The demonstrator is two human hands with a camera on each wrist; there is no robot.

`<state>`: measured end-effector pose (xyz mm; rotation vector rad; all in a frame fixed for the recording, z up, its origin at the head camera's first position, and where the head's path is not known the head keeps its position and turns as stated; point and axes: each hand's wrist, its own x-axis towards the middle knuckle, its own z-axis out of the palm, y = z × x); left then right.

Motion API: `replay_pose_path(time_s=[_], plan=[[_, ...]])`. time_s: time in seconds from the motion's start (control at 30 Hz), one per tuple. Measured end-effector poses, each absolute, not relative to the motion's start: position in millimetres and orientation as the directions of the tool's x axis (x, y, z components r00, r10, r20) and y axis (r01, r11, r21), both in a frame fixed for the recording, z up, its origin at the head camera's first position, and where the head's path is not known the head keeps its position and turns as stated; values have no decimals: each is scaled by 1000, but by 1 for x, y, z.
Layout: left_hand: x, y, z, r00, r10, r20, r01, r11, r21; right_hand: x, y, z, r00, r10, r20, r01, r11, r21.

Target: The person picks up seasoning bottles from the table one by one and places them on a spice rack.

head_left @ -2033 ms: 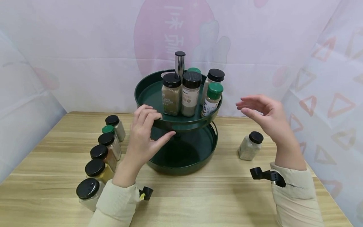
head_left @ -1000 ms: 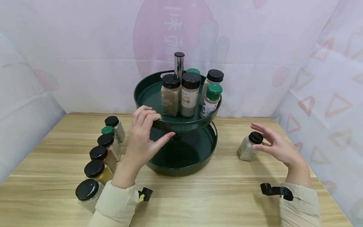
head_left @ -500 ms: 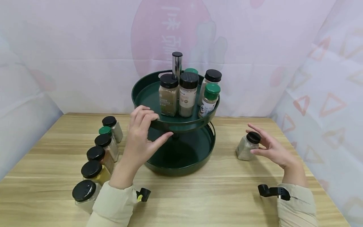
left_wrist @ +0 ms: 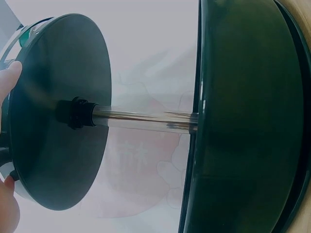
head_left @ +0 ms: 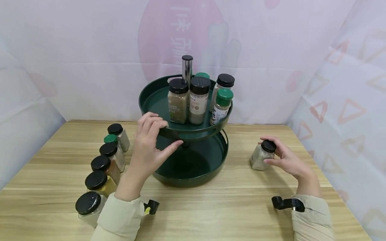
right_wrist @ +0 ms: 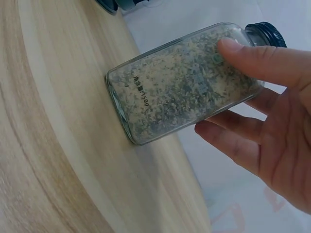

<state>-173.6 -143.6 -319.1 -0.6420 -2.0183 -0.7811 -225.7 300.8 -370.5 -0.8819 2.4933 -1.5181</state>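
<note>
A dark green two-tier spice rack (head_left: 187, 183) stands mid-table, with a shiny central post (head_left: 187, 70). My left hand (head_left: 147, 145) holds the front-left rim of its upper tray, fingers over the edge and thumb below; the left wrist view shows the tray's underside (left_wrist: 63, 160). To the right, a clear glass spice jar (head_left: 261, 159) with a black lid stands on the table. My right hand (head_left: 284, 157) grips it near the top, thumb on the front and fingers behind. Pale flakes mixed with green fill this spice jar (right_wrist: 180, 82) in the right wrist view.
Several jars stand on the upper tray, among them a cumin powder jar (head_left: 178, 103) and a green-capped bottle (head_left: 221, 107). At left, a row of spice jars (head_left: 101, 167) runs front to back along the wooden table (head_left: 211, 214). A printed cloth (head_left: 99, 50) hangs behind.
My right hand has come down from the air onto the jar at right, and its fingers have closed round it. The left hand stays at the tray's rim; the view shifts slightly.
</note>
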Motion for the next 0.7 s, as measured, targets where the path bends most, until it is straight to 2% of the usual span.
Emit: replay_pose_path(time_s=[0.7], plan=[[-174, -143, -320, -506, 132, 852, 681, 667, 301, -225, 299, -375, -853, -433, 290, -464, 378, -801]])
